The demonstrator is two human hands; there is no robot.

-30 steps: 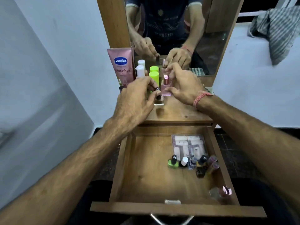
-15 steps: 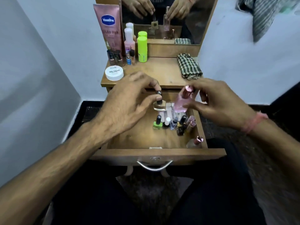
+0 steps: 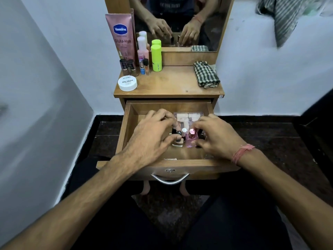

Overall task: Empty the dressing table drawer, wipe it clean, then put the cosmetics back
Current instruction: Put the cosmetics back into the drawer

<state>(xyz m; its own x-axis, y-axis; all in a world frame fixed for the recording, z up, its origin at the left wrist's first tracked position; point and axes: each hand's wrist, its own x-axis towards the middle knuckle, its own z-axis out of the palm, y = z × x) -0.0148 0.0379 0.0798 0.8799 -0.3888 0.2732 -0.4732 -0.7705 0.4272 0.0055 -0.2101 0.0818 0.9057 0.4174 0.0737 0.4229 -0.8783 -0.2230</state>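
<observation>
Left hand (image 3: pixel 153 136) pinches black-capped beige glass bottle (image 3: pixel 177 140), right hand (image 3: pixel 215 137) pinches pink glass perfume bottle (image 3: pixel 191 138); both upright in open wooden drawer (image 3: pixel 124 134) (packed beside earlier bottles, likely saving room).

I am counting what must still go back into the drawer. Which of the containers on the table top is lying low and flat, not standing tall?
The white nail polish jar at the front left; the others behind it are upright tubes and bottles.

The person has bare forearms, a pinkish-red thread bracelet (image 3: pixel 242 153) on the right wrist, and dark trousers (image 3: pixel 234 222).
</observation>
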